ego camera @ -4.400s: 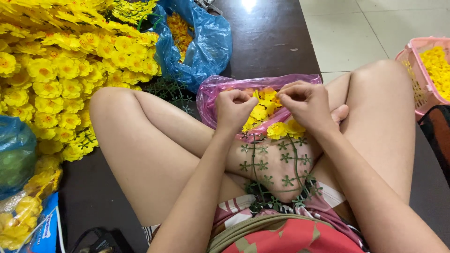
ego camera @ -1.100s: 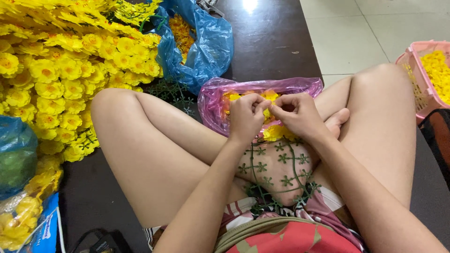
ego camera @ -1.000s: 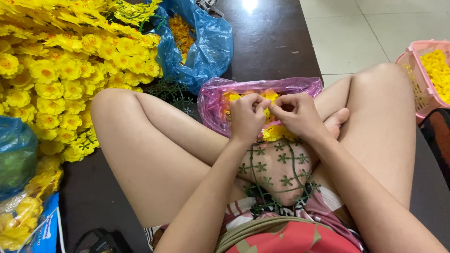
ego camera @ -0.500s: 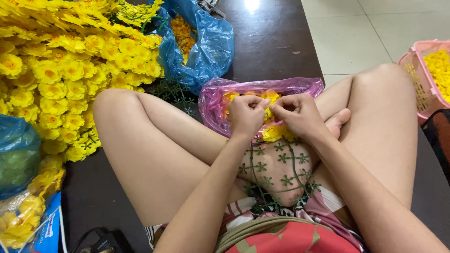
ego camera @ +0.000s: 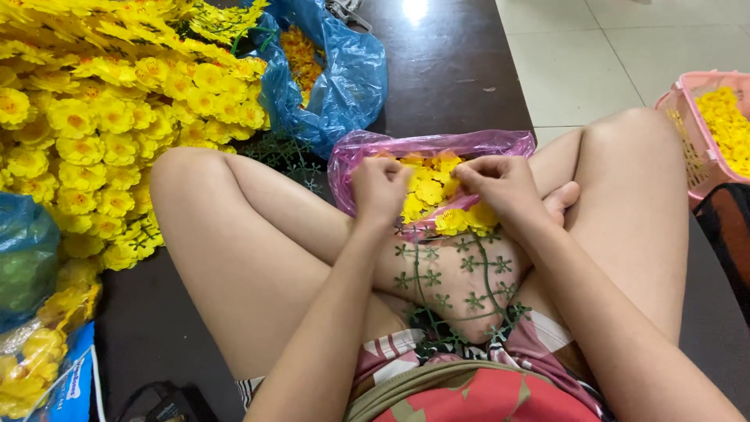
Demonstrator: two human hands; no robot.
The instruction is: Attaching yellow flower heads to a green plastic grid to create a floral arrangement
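Head cam looks down at crossed bare legs on a dark floor. Left hand (ego camera: 380, 190) and right hand (ego camera: 504, 185) sit close together at frame centre, over a pink bag (ego camera: 367, 150) full of loose yellow flowers (ego camera: 428, 190). Both hands have fingers curled shut, pinching flowers right at the bag's near edge. A green stem net (ego camera: 453, 285) lies draped over the shin just below the hands. Upper middle, a blue bag (ego camera: 344, 78) holds more orange-yellow flowers. Far right, a pink basket (ego camera: 678, 105) is packed with yellow ones too. A big flower pile (ego camera: 94, 117) fills the upper left, touching the blue bag.
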